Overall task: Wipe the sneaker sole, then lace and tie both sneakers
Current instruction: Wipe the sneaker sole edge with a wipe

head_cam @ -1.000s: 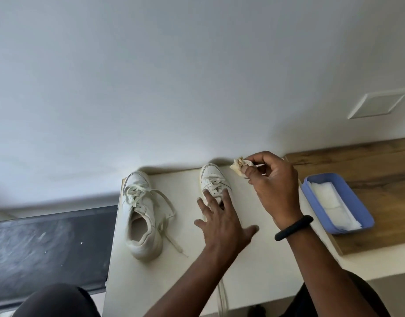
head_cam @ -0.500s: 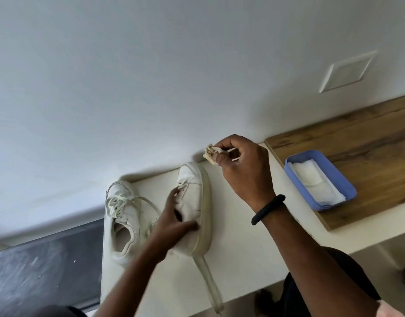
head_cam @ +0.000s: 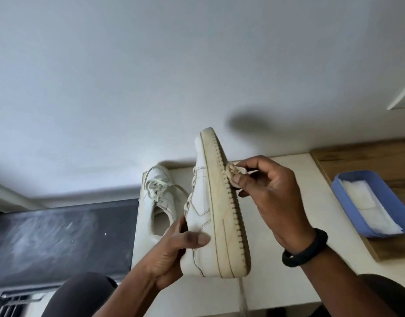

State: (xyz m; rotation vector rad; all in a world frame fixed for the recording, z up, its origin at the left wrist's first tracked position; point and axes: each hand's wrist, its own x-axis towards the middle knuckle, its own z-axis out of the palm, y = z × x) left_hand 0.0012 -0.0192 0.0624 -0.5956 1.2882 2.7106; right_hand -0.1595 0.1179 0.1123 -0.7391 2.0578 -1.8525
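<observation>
1. The left hand [head_cam: 174, 255] grips the held sneaker [head_cam: 210, 213] at its heel end, with the thumb lying on the white side and the other fingers curled behind
2. This sneaker is lifted above the white table [head_cam: 311, 179] and turned on its side, so the sole faces right and the toe points away, toward the wall
3. The right hand [head_cam: 274, 197] pinches a small crumpled wipe [head_cam: 233, 177] between thumb and fingers, and the wipe touches the toothed edge of the sole in its front half
4. The side band of the sole looks yellowish
5. A loose lace [head_cam: 242, 296] hangs below the heel; it is blurred, so it possibly belongs to this shoe
6. The second sneaker [head_cam: 158, 195] stands on the table at the left, partly hidden by the lifted one, its laces slack
7. A blue tray [head_cam: 357, 175] with white sheets [head_cam: 366, 209] inside rests on a wooden board [head_cam: 368, 154] at the right, well apart from both hands
8. A black band [head_cam: 304, 250] sits around the right wrist
</observation>
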